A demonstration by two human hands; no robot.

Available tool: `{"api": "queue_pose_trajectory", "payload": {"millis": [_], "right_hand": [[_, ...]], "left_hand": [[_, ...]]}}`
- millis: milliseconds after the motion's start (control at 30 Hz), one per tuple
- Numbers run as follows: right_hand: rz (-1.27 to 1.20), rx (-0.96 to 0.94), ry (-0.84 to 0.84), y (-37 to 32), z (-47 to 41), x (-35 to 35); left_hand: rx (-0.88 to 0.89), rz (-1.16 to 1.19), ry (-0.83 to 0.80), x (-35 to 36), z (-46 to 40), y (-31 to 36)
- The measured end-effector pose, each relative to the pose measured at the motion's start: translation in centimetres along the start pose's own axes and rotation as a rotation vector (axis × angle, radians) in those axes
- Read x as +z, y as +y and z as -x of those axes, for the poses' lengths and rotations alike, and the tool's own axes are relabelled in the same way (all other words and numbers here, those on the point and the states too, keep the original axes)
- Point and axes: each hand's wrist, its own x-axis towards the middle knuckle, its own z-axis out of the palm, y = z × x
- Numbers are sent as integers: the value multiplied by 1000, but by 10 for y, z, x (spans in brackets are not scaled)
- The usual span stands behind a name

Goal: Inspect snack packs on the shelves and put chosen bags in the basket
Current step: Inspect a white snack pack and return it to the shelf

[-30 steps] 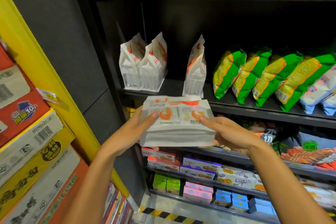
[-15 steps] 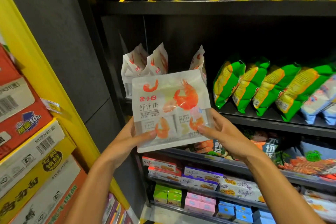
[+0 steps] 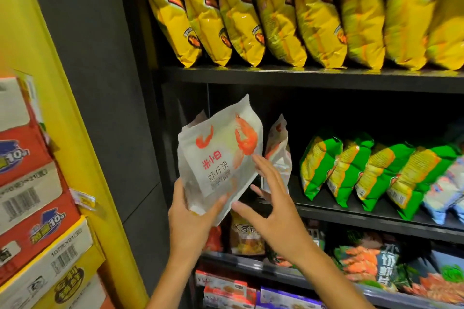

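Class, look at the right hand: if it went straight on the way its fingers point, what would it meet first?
Most likely the white shrimp-cracker bag held by the left hand; the right hand points up-left at its edge, though depth is unclear.

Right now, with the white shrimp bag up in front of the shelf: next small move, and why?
Probably lower the white shrimp bag toward the basket, which is out of view. The left hand alone grips its bottom corner; the right hand is open beside it.

Shop: my view holds shelves (image 3: 311,78) of snack bags (image 3: 241,17), price tags (image 3: 84,199), stacked barcoded cartons (image 3: 37,208).
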Motion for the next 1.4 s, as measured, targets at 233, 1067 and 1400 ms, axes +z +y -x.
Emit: {"api": "queue_pose_trajectory", "payload": {"millis": [233,1067,1400], "right_hand": [[47,48,71,13,-27,32],[535,119,457,101,-55,51],[634,174,526,116,-91,59]], "left_hand": [[-11,-17,-122,26,-13,-28],[99,-210,-423,16,-60,-104],[219,-308,-277,50,-134,-91]]}}
